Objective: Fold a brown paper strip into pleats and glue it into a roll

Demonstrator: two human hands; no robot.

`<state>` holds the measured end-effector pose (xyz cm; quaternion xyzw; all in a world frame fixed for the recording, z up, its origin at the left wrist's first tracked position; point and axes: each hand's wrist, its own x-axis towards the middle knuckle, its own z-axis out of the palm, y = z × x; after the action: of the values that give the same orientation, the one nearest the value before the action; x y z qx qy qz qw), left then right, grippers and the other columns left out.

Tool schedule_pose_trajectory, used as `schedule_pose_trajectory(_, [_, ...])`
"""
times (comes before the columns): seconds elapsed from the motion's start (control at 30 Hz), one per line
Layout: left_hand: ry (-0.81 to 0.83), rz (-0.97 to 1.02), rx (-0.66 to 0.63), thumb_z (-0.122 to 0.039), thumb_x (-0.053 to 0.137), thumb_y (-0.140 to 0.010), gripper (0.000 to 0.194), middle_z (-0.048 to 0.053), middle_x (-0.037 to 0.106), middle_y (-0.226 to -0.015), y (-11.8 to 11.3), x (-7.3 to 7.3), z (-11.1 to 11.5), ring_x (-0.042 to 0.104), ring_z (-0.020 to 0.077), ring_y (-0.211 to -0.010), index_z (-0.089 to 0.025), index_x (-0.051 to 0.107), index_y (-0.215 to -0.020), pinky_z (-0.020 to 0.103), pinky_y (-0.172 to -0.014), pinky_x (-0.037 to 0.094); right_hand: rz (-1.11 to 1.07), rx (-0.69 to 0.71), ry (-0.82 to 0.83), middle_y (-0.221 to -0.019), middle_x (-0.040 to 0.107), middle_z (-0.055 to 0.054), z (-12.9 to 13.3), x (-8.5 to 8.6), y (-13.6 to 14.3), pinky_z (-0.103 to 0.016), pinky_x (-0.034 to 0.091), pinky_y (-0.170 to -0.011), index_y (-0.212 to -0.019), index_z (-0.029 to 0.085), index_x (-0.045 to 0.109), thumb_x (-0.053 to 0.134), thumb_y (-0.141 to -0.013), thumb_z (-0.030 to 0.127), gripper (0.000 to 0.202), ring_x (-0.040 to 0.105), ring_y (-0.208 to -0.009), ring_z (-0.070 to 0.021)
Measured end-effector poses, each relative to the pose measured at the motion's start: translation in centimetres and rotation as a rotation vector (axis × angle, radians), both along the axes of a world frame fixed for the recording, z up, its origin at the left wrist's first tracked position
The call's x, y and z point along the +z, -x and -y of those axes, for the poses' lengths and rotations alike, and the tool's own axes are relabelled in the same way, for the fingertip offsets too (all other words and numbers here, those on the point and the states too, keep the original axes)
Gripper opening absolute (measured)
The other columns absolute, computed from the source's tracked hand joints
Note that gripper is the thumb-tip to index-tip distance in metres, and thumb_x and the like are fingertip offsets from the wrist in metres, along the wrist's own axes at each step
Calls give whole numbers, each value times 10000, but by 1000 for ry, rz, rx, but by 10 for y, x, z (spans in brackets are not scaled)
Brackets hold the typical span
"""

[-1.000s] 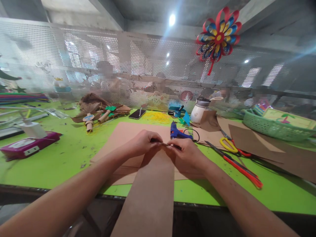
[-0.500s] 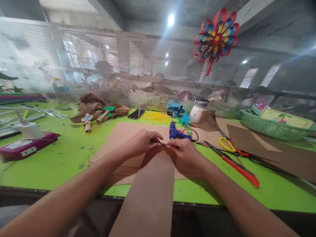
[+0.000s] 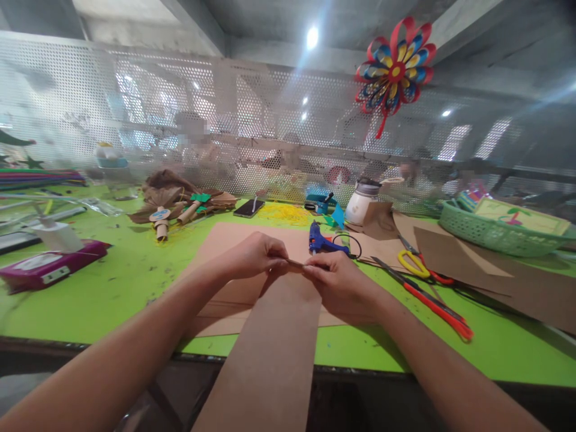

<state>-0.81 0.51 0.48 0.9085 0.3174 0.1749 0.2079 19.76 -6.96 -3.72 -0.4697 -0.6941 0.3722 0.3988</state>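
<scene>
A long strip of brown paper (image 3: 274, 342) runs from my fingers towards me and past the table's front edge. Its far end is folded or rolled into a narrow band. My left hand (image 3: 258, 255) pinches the left end of that band between thumb and fingers. At the right end, my right hand (image 3: 337, 277) pinches it the same way. Beneath both hands lie flat sheets of brown paper (image 3: 216, 303). Just beyond my right hand rests a blue glue gun (image 3: 323, 240).
Scissors (image 3: 414, 264) and a red-handled cutting tool (image 3: 432, 306) lie right, near dark brown paper (image 3: 531, 294) and a green basket (image 3: 508, 231). A white jar (image 3: 360, 204), phone (image 3: 249, 207) and yellow shreds (image 3: 283, 213) sit behind. A purple power strip (image 3: 54, 267) is left, paper figures (image 3: 161, 223) farther back.
My left fingers have closed down on the folded end of the paper strip, where they were more raised. The strip has shifted slightly; my right hand has barely moved.
</scene>
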Motion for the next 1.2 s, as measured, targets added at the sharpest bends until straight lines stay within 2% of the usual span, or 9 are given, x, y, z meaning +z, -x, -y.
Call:
schedule_pose_trajectory(0.13, [-81, -11, 27, -227, 576, -725, 127, -16, 653, -618, -1, -1, 1, 535, 100, -558, -187, 694, -751, 188, -535, 357, 112, -19, -83, -619, 490, 12, 1, 5, -1, -230, 269, -483, -675, 158, 576, 480, -835, 337, 259, 372, -552, -100])
schedule_pose_trajectory(0.3, [41, 34, -19, -239, 568, -720, 129, -13, 648, -637, -4, 1, 5, 534, 105, -585, -168, 676, -723, 191, -546, 360, 303, -5, -252, -711, 629, -27, 4, 17, 0, -240, 337, -577, -741, 163, 664, 496, -835, 271, 221, 493, -644, -129])
schedule_pose_trajectory(0.57, [141, 38, -84, -271, 563, -728, 166, -2, 612, -655, -10, 6, 13, 512, 120, -613, -136, 656, -755, 204, -550, 358, 366, 64, -327, -605, 567, 3, 3, 22, 2, -225, 310, -539, -670, 150, 622, 457, -876, 312, 310, 441, -591, -110])
schedule_pose_trajectory(0.73, [103, -27, -157, -399, 493, -822, 317, 4, 621, -660, -13, 4, 13, 508, 117, -608, -138, 665, -767, 204, -542, 330, 288, 140, -227, -615, 523, 14, -2, 20, 1, -214, 325, -535, -631, 144, 590, 480, -852, 287, 285, 438, -589, -104])
schedule_pose_trajectory(0.83, [113, -29, -183, -391, 498, -825, 312, -3, 612, -644, -12, 3, 11, 493, 107, -596, -133, 659, -754, 198, -542, 325, 211, 200, -119, -605, 514, 17, -2, 20, -1, -215, 323, -511, -633, 148, 593, 491, -843, 299, 278, 439, -567, -104])
schedule_pose_trajectory(0.97, [128, -42, -170, -370, 513, -815, 294, -2, 613, -633, -10, 3, 10, 490, 104, -581, -128, 668, -753, 196, -531, 323, 144, 276, -20, -663, 573, -3, -6, 18, -7, -230, 370, -550, -727, 148, 651, 537, -805, 288, 197, 482, -606, -122])
schedule_pose_trajectory(1.2, [139, -48, -175, -359, 526, -805, 284, -2, 610, -629, -5, 5, 6, 483, 95, -573, -124, 671, -741, 186, -535, 340, 224, 309, 77, -630, 540, 5, -12, 13, -15, -223, 375, -551, -747, 135, 632, 524, -783, 215, 139, 466, -579, -108])
